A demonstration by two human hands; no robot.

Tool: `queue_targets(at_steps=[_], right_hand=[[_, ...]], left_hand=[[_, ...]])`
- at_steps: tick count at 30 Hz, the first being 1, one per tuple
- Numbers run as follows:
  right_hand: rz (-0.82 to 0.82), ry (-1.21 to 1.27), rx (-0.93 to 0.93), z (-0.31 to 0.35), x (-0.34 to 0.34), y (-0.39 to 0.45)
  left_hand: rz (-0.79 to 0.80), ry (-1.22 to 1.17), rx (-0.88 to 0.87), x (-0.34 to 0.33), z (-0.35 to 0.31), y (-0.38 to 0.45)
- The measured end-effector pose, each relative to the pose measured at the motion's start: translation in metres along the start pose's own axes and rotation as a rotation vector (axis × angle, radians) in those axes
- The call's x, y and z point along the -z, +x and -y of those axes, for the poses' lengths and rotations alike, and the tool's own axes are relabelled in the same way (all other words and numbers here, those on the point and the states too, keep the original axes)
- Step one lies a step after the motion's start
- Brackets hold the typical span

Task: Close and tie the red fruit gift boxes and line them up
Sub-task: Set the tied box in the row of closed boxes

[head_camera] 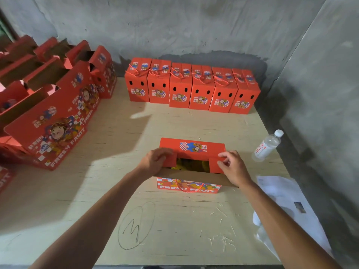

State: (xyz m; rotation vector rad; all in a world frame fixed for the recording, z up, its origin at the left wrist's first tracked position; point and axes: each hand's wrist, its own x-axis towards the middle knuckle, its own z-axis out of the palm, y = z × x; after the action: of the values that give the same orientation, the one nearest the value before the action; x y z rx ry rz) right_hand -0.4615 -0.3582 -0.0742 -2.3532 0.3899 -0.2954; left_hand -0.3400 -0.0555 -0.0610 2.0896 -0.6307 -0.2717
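Head view; steep downward; table (174, 220) close

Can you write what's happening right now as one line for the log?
left hand: folding left flap | right hand: pinching right flap | open box: untied | finished row: six tied

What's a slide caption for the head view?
Both hands fold flaps on an open box; six tied boxes behind.

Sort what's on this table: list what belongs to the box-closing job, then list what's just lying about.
Job:
- open red box, with the left hand and right hand folding its flaps
- red cord hanging at its front
- row of six tied boxes
- unclosed boxes at the left

Lying about:
- water bottle
- white paper
- pen scribble on the tabletop
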Motion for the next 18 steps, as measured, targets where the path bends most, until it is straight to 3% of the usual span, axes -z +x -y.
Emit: queue_targets(at_steps=[5, 8, 11, 14, 16, 18], right_hand=[[-0.009, 0.089, -0.025, -0.009, 0.011, -0.011], [0.125, 0.1, 0.082, -0.021, 0.029, -0.017], [0.263, 0.067, 0.17, -0.025, 0.039, -0.025], [0.353, 0.1, 0.046, -0.026, 0.038, -0.036], [0.395, 0.252, -0.096, -0.02, 0.037, -0.043], [0.245, 0.394, -0.113, -0.012, 0.033, -0.045]], left_hand=[[0.116, 0.069, -0.039, 0.009, 0.001, -0.003], [0.291, 0.205, -0.031, 0.025, 0.004, 0.0], [0.37, 0.386, -0.011, 0.037, 0.008, 0.003], [0.422, 0.32, -0.012, 0.038, 0.014, -0.003], [0.408, 0.208, 0.007, 0.035, 0.014, -0.008], [0.267, 0.086, 0.01, 0.026, 0.011, -0.01]])
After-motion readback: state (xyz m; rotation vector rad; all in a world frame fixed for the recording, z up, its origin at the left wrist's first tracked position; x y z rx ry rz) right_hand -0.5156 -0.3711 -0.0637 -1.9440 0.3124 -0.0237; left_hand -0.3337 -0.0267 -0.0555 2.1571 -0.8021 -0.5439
